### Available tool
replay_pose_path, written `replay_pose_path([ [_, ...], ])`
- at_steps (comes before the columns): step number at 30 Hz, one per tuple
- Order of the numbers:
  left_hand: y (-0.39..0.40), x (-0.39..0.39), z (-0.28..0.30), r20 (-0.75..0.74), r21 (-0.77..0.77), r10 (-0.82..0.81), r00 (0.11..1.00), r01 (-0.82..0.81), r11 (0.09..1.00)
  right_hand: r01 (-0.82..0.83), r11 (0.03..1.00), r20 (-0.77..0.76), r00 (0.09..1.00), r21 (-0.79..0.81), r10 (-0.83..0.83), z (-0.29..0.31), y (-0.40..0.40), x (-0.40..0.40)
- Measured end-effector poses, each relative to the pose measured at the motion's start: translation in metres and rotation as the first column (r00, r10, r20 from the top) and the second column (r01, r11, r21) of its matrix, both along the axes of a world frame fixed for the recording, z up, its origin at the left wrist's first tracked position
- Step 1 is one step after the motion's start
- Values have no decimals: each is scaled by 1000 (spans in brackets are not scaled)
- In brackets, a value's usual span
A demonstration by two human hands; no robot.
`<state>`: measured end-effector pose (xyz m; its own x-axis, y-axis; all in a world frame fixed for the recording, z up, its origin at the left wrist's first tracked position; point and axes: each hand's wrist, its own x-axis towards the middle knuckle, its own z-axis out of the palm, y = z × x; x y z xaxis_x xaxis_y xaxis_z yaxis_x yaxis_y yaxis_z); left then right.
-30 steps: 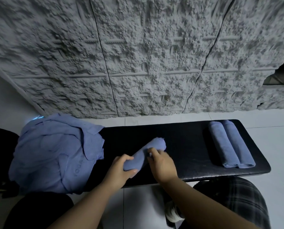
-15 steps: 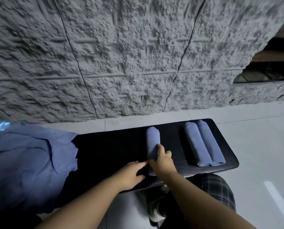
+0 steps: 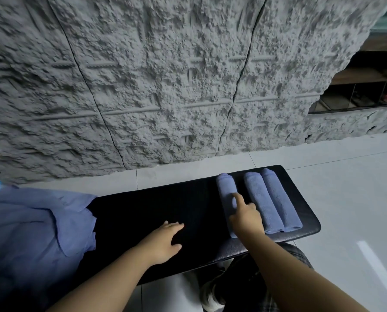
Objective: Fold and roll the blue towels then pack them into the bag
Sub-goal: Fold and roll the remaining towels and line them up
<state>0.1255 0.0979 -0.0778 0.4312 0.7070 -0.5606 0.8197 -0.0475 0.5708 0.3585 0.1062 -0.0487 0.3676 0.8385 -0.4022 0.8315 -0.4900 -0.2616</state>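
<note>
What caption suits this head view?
Right hand sets third rolled towel beside two others on black bench.

Single head-worn wide-angle view, looking forward and down from above the bench (image 3: 143,212). Bench is running across lower centre, close under the lens; forearms are entering from 6 o'clock. Rough grey wall (image 3: 165,75) is filling the frame toward 12 o'clock, bowing with lens distortion. Tiled floor (image 3: 356,188) is showing at 3 o'clock. No second view sharing the scene.
</note>
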Motion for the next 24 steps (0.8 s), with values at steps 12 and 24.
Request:
replay_pose_path([
  [12,-3,-5,11,5,-84,122,992,-122,989,-45,999,170,984,-31,49,11,0,20],
  [24,13,-82,51,-233,276,162,959,-94,957,-250,968,238,942,25,237,39,16,-16],
])
